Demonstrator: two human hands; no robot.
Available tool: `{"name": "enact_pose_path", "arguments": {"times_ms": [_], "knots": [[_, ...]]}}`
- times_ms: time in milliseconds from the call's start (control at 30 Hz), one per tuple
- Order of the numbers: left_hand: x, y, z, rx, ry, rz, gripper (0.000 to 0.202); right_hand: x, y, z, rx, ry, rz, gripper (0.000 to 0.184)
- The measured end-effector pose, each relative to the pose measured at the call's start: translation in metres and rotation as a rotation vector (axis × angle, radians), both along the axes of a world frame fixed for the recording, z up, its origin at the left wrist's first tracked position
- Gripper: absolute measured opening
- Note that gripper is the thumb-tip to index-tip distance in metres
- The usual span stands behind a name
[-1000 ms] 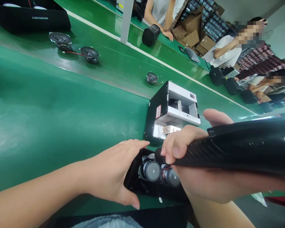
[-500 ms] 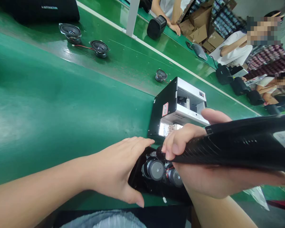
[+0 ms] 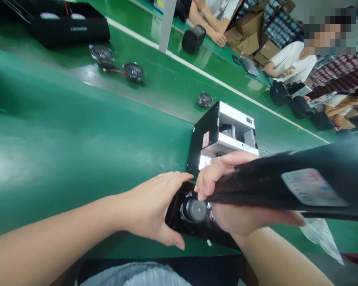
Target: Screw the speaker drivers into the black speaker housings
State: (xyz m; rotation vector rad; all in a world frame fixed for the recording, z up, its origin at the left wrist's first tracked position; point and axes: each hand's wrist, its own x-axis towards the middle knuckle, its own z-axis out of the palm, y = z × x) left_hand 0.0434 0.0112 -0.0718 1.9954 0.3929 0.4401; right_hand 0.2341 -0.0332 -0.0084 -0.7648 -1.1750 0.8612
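My left hand (image 3: pixel 150 210) lies at the left end of a black speaker panel (image 3: pixel 187 232), thumb and fingers spread around that end. Round speaker drivers (image 3: pixel 197 210) sit in the panel, magnet side up; a second one is partly covered by my right hand. A loose white connector (image 3: pixel 209 242) shows at the panel's near edge. My right hand (image 3: pixel 226 194) is wrapped round a thick black electric screwdriver (image 3: pixel 262 186), which has a label and reaches towards the camera. Its lower end is over the panel's far side; my fingers hide the tip.
Just behind stands a black and silver screw feeder (image 3: pixel 223 135). Loose speaker drivers (image 3: pixel 134 71) lie on the raised green ledge, near a black speaker housing (image 3: pixel 74 31) at far left. A clear plastic bag (image 3: pixel 320 238) lies at right. Several people sit across the bench.
My right hand has shifted slightly left with the screwdriver, whose label now shows more fully. My left hand has stayed at the panel's end. The view has tilted a little.
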Motion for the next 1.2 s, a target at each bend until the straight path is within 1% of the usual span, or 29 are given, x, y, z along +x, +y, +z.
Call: {"name": "enact_pose_path", "arguments": {"times_ms": [67, 133, 267, 367, 467, 667, 833, 933, 1000, 1067, 1133, 1200], "knots": [[0.001, 0.0, 0.001, -0.043, 0.006, 0.009, 0.111, 0.002, -0.001, -0.004, -0.023, -0.005, 0.031, 0.056], [0.001, 0.001, 0.001, -0.08, 0.002, 0.014, 0.109, 0.003, -0.002, -0.008, -0.063, -0.011, 0.035, 0.059], [0.002, 0.002, -0.001, -0.103, -0.02, 0.027, 0.112, 0.003, -0.005, -0.017, -0.093, 0.037, 0.05, 0.083], [0.003, 0.002, -0.001, -0.11, -0.017, 0.037, 0.113, -0.001, -0.008, -0.023, -0.125, 0.086, 0.031, 0.091], [0.002, 0.002, 0.001, -0.121, 0.004, 0.029, 0.11, -0.005, -0.009, -0.027, -0.127, 0.099, 0.004, 0.089], [0.0, 0.003, 0.002, -0.114, 0.048, 0.028, 0.113, -0.013, -0.013, -0.033, -0.046, 0.089, -0.073, 0.08], [0.001, 0.003, 0.008, -0.093, 0.032, 0.007, 0.102, -0.009, -0.017, -0.044, 0.006, 0.041, -0.095, 0.082], [-0.001, 0.003, 0.009, -0.075, 0.057, -0.008, 0.104, -0.007, -0.018, -0.046, 0.004, 0.03, -0.101, 0.083], [-0.004, 0.003, 0.006, -0.06, 0.08, -0.023, 0.107, -0.007, -0.019, -0.039, -0.01, 0.021, -0.1, 0.081], [-0.007, 0.003, 0.001, -0.043, 0.126, -0.024, 0.116, -0.004, -0.019, -0.022, -0.025, 0.022, -0.11, 0.076], [-0.009, 0.003, -0.004, -0.032, 0.198, -0.009, 0.13, 0.003, -0.019, 0.005, -0.034, 0.028, -0.133, 0.07], [-0.01, 0.004, -0.009, -0.03, 0.264, 0.002, 0.141, 0.014, -0.016, 0.037, -0.029, 0.017, -0.17, 0.072]]}}
